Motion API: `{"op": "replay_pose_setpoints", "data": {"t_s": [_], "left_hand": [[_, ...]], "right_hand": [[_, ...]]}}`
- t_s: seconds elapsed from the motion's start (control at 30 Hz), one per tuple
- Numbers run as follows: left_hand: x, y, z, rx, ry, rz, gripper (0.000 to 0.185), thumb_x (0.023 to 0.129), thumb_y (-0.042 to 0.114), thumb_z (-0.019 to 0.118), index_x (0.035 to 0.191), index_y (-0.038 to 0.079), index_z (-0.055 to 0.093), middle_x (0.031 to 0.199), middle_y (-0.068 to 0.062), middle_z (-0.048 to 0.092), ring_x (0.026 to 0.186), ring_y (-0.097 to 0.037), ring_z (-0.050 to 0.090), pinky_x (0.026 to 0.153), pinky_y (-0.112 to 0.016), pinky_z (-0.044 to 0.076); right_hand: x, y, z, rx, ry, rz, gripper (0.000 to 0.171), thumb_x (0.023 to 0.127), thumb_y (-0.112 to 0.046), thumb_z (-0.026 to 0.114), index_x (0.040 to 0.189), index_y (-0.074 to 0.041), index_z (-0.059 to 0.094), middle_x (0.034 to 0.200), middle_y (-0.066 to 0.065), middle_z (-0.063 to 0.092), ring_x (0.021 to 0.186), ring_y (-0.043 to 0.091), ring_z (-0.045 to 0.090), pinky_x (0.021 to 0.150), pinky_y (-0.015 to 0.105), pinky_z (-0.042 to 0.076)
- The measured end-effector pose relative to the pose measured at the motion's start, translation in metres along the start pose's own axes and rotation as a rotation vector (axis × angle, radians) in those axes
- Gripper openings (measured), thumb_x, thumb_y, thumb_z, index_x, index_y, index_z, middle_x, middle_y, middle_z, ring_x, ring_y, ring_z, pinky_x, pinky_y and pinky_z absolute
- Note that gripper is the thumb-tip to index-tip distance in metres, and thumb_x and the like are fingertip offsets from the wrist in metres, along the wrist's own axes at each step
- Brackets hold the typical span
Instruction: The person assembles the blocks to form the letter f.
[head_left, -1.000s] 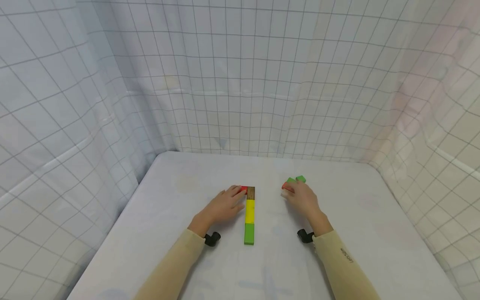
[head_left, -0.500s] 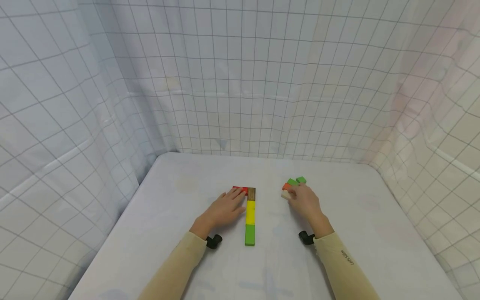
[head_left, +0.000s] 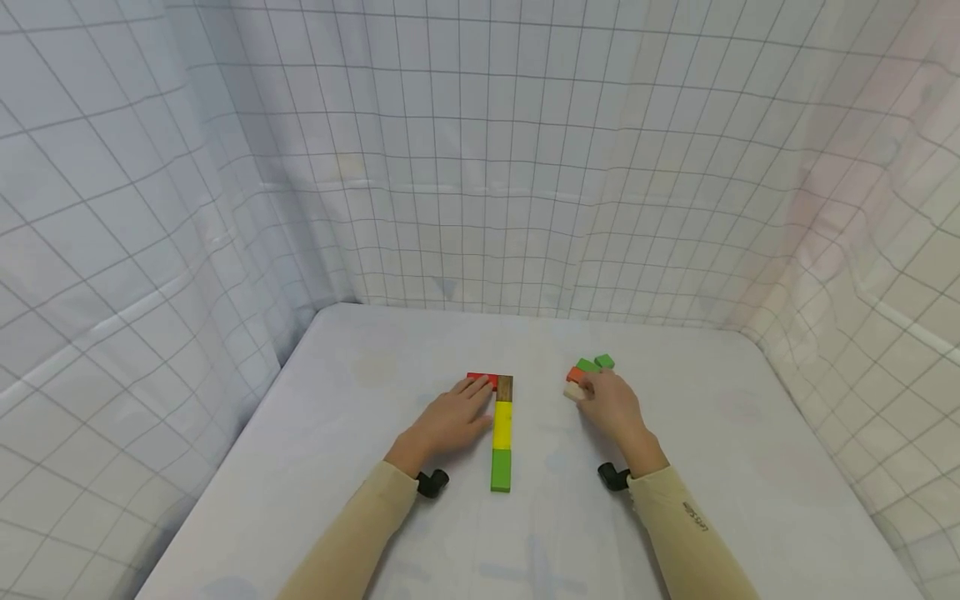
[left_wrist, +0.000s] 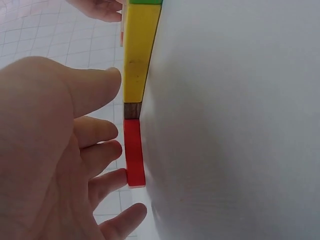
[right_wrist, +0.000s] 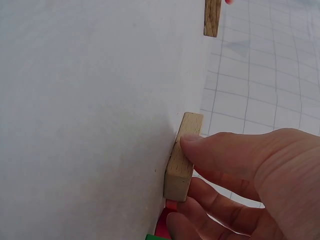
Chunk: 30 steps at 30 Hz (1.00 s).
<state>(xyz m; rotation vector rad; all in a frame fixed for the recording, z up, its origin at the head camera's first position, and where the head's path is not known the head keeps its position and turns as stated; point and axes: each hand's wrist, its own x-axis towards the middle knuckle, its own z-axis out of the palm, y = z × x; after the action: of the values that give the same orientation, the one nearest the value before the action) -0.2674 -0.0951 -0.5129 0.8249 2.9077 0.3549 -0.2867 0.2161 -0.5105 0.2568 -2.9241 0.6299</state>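
Observation:
In the head view my left hand [head_left: 450,421] lies flat beside a row of blocks, its fingertips touching a red block [left_wrist: 134,155]. That block meets a dark brown wooden block [head_left: 505,388] at a corner. Below it run a yellow block [head_left: 502,425] and a green block [head_left: 500,471] in line. Farther right, my right hand [head_left: 611,404] pinches a pale wooden block [right_wrist: 186,150]; the thumb presses one long side in the right wrist view, and the fingers behind it are partly hidden. The pale block appears low at the table surface.
Beyond the pale block lie an orange-red block [head_left: 575,375] and two green blocks, one nearer [head_left: 587,365] and one farther right [head_left: 604,361]. A white cloth covers the table [head_left: 360,533]. Grid-patterned white curtains [head_left: 480,167] enclose its back and sides.
My right hand has shifted slightly, showing more of the pale and orange-red blocks. My left fingers have settled closer against the red block. The row of blocks looks unchanged.

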Motion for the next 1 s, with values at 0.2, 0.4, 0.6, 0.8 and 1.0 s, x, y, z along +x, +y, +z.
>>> {"op": "replay_pose_setpoints", "data": {"t_s": [0.2,0.4,0.6,0.8,1.0], "left_hand": [[0.0021,0.0022,0.0014,0.025,0.029,-0.013,0.063,0.106,0.045,0.045,0.159,0.014,0.033,0.164,-0.004,0.029,0.150,-0.031,0.022,0.113,-0.054,0.029],[0.0019,0.0050,0.0013,0.035,0.062,-0.007,0.061,0.103,0.054,0.046,0.155,0.024,0.042,0.160,-0.005,0.035,0.147,-0.036,0.028,0.107,-0.060,0.033],[0.0019,0.0065,0.0018,0.068,0.072,0.006,0.063,0.100,0.057,0.050,0.154,0.026,0.044,0.160,-0.006,0.036,0.146,-0.036,0.030,0.104,-0.061,0.035],[0.0032,0.0062,0.0056,0.090,0.064,-0.005,0.064,0.100,0.058,0.050,0.155,0.027,0.043,0.160,-0.005,0.035,0.147,-0.034,0.029,0.105,-0.061,0.034],[0.0039,0.0066,0.0053,0.092,0.057,-0.014,0.064,0.100,0.058,0.049,0.155,0.027,0.042,0.161,-0.005,0.033,0.148,-0.034,0.027,0.106,-0.061,0.033]], "right_hand": [[-0.0003,0.0009,0.0003,0.022,-0.008,0.009,0.030,0.084,-0.010,0.077,0.113,-0.002,0.073,0.107,0.012,0.069,0.101,0.031,0.063,0.085,0.048,0.052],[-0.0003,0.0000,-0.0010,0.025,-0.022,0.011,0.030,0.085,-0.009,0.077,0.114,-0.001,0.073,0.108,0.012,0.070,0.102,0.032,0.063,0.086,0.049,0.052],[0.0002,-0.0004,-0.0012,0.030,-0.021,0.017,0.030,0.085,-0.008,0.076,0.113,0.000,0.073,0.107,0.013,0.068,0.100,0.031,0.063,0.084,0.048,0.052],[0.0011,-0.0005,-0.0003,0.016,-0.035,0.011,0.032,0.086,-0.009,0.076,0.116,0.002,0.073,0.108,0.015,0.068,0.102,0.033,0.063,0.085,0.049,0.052],[0.0021,-0.0013,-0.0010,0.010,-0.043,0.021,0.032,0.087,-0.009,0.074,0.116,0.004,0.073,0.110,0.017,0.067,0.103,0.034,0.062,0.086,0.049,0.052]]}}
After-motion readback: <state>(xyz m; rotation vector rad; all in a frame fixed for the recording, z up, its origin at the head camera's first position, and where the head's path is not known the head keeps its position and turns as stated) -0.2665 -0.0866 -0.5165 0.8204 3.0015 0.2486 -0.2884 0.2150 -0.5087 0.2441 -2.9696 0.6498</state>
